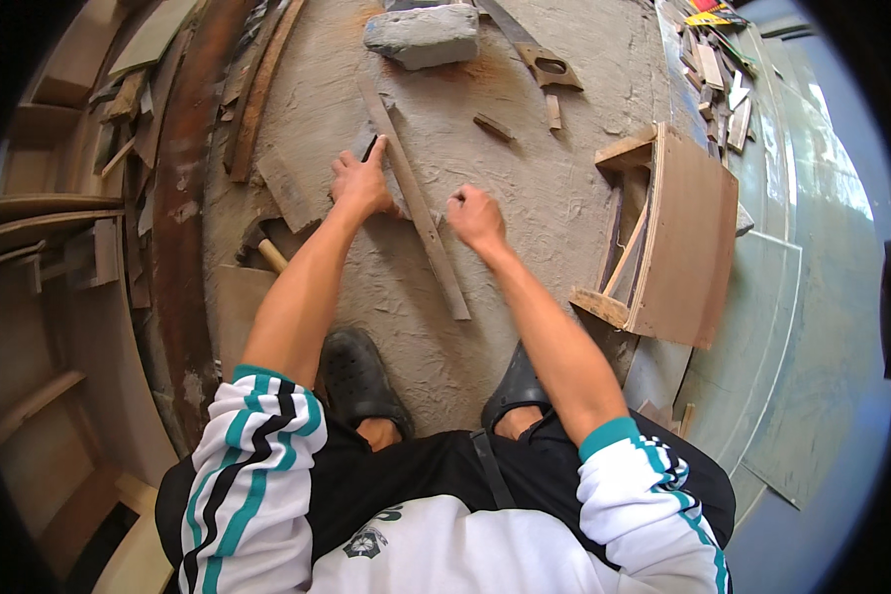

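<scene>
A long thin wooden strip (pixel 413 203) lies slantwise on the rough floor between my hands. My left hand (pixel 361 185) is closed at the strip's left side, around a small dark object (pixel 370 148) whose kind I cannot make out. Its fingertips are beside the wood. To the right of the strip, my right hand (pixel 477 216) is closed, apart from the wood, with fingertips curled together. Whatever it may hold is too small or hidden to tell. Left of my left forearm lies a hammer (pixel 270 254) with a pale wooden handle, partly covered by the arm.
Ahead are a grey stone block (pixel 422 38) and a handsaw (pixel 547 65). Small offcuts (pixel 493 127) lie nearby. An open-sided wooden box (pixel 688 238) stands right, before glass-like sheets (pixel 762 337). Boards and a rusty beam (pixel 183 198) run along the left, beside wooden shelving (pixel 59 396).
</scene>
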A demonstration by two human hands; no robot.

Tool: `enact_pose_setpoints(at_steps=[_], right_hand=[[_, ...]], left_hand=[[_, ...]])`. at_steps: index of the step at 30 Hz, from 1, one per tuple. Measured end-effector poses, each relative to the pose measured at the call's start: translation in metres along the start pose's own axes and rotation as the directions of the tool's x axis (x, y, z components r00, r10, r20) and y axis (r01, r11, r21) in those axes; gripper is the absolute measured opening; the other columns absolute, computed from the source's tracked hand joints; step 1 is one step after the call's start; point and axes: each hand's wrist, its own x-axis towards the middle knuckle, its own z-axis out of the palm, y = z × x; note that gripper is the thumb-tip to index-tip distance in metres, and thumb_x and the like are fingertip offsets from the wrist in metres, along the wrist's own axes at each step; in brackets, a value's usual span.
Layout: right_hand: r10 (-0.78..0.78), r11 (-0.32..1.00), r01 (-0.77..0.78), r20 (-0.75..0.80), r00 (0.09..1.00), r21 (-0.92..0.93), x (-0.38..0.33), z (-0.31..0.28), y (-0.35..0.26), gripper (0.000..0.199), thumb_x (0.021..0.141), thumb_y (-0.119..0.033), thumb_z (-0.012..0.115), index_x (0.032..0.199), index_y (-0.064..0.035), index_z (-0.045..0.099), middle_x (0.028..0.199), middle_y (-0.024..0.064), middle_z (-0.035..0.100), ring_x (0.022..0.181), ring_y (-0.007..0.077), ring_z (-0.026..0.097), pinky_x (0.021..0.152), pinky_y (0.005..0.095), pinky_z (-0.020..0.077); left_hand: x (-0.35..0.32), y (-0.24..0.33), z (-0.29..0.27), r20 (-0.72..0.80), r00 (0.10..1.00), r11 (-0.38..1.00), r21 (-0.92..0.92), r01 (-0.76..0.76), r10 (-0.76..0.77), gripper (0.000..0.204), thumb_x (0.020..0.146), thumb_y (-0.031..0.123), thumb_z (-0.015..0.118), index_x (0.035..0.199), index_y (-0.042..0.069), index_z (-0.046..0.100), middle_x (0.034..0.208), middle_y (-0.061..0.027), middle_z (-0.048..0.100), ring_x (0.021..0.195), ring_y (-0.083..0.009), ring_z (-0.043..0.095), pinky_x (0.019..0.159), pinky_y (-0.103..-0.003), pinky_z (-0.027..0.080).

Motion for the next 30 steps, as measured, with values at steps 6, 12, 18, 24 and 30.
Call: enact_pose_setpoints(at_steps=[6,12,18,24,30], right_hand=[[0.009,0.997,-0.003,-0.073,0.997,0.075,-0.036,0.015,-0.009,0.024,0.089,-0.024,0.055,0.094,-0.0050,0.068,0.089,0.0231,0.069,0.081,0.0423,0.067,0.073,0.0508,0.0526],[-0.025,0.997,0.032,-0.087,0.996,0.074,-0.035,0.018,-0.013,0.024,0.092,-0.022,0.055,0.088,-0.0011,0.064,0.078,0.0249,0.067,0.076,0.0436,0.066,0.068,0.0510,0.0522],[-0.163,0.987,0.163,-0.054,0.985,0.000,-0.028,0.025,-0.005,0.022,0.092,-0.020,0.055,0.086,-0.0010,0.065,0.074,0.0256,0.065,0.070,0.0442,0.065,0.064,0.0506,0.0521],[-0.294,0.956,0.291,-0.097,0.951,-0.045,-0.028,0.020,-0.009,0.020,0.087,-0.006,0.047,0.074,0.0026,0.059,0.069,0.0275,0.062,0.066,0.0458,0.065,0.059,0.0522,0.0524],[-0.372,0.928,0.367,-0.076,0.925,-0.070,-0.029,0.020,-0.002,0.019,0.086,-0.006,0.047,0.074,0.0031,0.059,0.071,0.0277,0.063,0.068,0.0452,0.065,0.061,0.0519,0.0529]], left_hand=[[0.003,-0.002,0.004,0.000,1.000,1.000,0.018,-0.026,0.025,0.135,0.049,0.031,0.098,0.153,0.042,0.014,0.145,-0.0234,0.029,0.135,-0.0430,0.031,0.101,-0.054,0.046],[0.003,0.004,0.003,-0.002,0.999,0.999,0.023,-0.038,0.038,0.137,0.047,0.033,0.098,0.154,0.040,0.013,0.142,-0.0300,0.031,0.131,-0.0509,0.033,0.102,-0.059,0.041],[0.000,0.004,0.001,-0.010,0.999,0.999,0.028,-0.039,0.039,0.133,0.049,0.030,0.098,0.153,0.041,0.016,0.141,-0.0243,0.034,0.131,-0.0451,0.036,0.099,-0.053,0.047],[0.001,0.002,-0.002,0.010,0.999,0.999,-0.009,-0.051,0.052,0.131,0.049,0.031,0.097,0.154,0.036,0.018,0.142,-0.0304,0.031,0.133,-0.0507,0.032,0.104,-0.057,0.041],[0.003,0.003,0.001,-0.011,0.999,0.999,0.017,-0.036,0.036,0.130,0.050,0.028,0.097,0.153,0.037,0.019,0.141,-0.0262,0.033,0.130,-0.0484,0.036,0.099,-0.055,0.047]])
